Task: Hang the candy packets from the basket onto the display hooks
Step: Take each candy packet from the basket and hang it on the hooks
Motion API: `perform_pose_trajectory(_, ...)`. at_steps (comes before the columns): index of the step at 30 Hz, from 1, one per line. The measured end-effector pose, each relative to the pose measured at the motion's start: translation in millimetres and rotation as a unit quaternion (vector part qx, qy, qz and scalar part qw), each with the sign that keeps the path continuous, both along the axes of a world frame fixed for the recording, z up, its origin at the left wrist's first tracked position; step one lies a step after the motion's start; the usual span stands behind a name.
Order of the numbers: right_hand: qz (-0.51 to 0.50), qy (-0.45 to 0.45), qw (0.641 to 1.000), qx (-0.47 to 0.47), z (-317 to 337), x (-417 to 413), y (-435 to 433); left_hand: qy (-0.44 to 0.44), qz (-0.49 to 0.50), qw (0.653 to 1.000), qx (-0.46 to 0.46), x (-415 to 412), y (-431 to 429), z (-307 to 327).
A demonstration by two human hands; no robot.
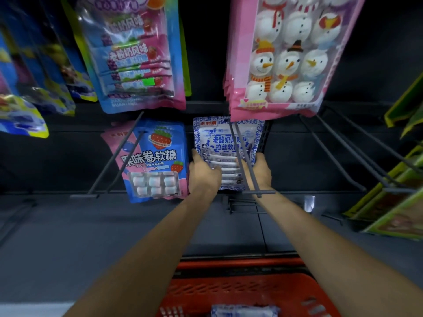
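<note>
Head view: left hand (pixel 203 173) and right hand (pixel 261 171) grasp the blue-white candy packet (pixel 225 143) between them.

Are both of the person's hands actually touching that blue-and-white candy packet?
Touching. The head view shows the left hand gripping the left edge of the blue-and-white packet, and the right hand gripping its right edge.

- i'm seeing dim light, the back panel (pixel 206 42) sinking into darkness.
- glare is streaking the glossy upper packet (pixel 137 53).
- edges are bending and smearing.
</note>
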State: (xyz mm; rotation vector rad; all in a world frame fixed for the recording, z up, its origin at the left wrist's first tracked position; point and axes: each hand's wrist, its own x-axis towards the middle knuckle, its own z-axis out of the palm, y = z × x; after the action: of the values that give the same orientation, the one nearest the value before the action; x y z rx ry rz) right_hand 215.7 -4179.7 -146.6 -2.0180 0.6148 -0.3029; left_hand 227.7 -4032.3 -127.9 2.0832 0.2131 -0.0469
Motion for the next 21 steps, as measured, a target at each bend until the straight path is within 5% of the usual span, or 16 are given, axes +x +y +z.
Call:
perform_pose_trajectory(8,-0.008,0.011,1.000,0.016,18,-13,2,0.016,-0.008,0.999,-0.026,-19,7,27)
perform_pose_trajectory(15,0.061,0.042,0.996,-0.050,33,-81,5,-0.005,-0.068,0.994,0.085,-69,33,47)
perform_pose_trajectory(21,0.169,0.095,0.969,-0.153,68,-164,8,-0.067,-0.177,0.956,0.224,-134,61,71)
